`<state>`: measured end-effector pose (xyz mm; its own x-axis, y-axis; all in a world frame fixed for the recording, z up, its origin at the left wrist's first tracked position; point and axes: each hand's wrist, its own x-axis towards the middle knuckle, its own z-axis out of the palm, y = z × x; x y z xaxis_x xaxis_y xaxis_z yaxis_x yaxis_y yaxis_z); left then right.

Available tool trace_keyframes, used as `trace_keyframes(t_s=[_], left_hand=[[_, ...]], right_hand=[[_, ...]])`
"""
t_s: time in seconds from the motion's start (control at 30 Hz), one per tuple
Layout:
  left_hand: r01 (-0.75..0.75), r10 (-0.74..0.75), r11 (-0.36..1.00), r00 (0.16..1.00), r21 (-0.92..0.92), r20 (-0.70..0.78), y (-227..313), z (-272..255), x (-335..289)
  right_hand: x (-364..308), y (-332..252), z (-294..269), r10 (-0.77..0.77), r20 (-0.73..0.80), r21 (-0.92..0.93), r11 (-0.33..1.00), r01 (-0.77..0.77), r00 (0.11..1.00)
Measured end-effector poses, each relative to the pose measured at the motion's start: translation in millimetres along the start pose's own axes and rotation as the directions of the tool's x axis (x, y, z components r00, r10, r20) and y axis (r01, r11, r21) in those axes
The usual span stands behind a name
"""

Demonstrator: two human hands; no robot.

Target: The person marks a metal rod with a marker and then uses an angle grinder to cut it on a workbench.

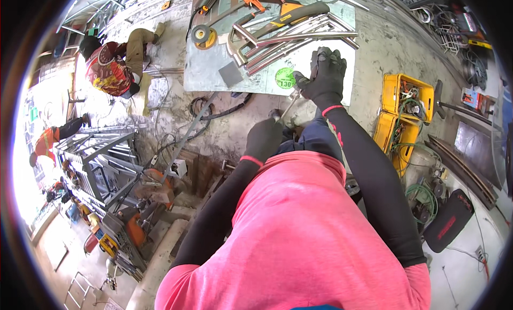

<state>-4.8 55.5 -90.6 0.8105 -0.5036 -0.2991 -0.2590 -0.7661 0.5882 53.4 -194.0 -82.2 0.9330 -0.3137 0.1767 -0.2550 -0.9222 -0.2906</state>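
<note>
My left hand (263, 136), in a dark glove, is closed around the lower end of a thin metal bar (290, 106) in front of the table's near edge. My right hand (324, 77), gloved too, lies at that edge with its fingers stretched forward and the thumb out to the left. The bar's upper end comes up close to that thumb; whether they touch, I cannot tell. Left of the right hand, a round green mark (285, 78) shows on the pale tabletop (208, 69). Beyond the fingers lie several shiny metal tubes (304, 36), some joined at angles.
An angle grinder (203, 36), an orange-ended clamp (253, 3) and a dark square plate (231, 74) lie on the table. Yellow crates (394, 134) with cables stand at right. Black hose (224, 113) crosses the floor. A person (112, 67) crouches at far left, near metal frames (101, 160).
</note>
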Motion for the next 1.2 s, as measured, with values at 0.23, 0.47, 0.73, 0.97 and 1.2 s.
trace_keyframes(t_s=[0.23,0.47,0.73,0.97,1.2], left_hand=[[0.089,-0.089,0.996,0.995,-0.002,0.033,9.6,-13.8,1.2],[0.124,-0.129,0.989,0.99,-0.085,-0.055,35.3,-18.9,31.1],[0.211,-0.204,0.977,0.968,-0.038,0.146,26.0,-32.5,-7.3],[0.147,-0.145,0.989,0.982,-0.008,0.122,38.2,-41.7,4.6],[0.147,-0.145,0.988,0.988,-0.051,0.045,35.6,-27.0,27.0]], right_hand=[[-0.7,0.4,3.7,-0.023,-0.047,0.011,1.0,0.024,0.999],[0.4,-6.9,-5.7,-0.025,-0.041,0.033,0.999,0.027,0.999],[-1.9,-1.0,1.8,-0.025,-0.054,0.027,0.999,0.026,0.998],[-1.2,-1.0,1.0,-0.03,-0.035,-0.018,0.999,0.029,0.999],[-1.4,-1.7,-1.5,-0.02,-0.041,0.023,1.0,0.021,0.999]])
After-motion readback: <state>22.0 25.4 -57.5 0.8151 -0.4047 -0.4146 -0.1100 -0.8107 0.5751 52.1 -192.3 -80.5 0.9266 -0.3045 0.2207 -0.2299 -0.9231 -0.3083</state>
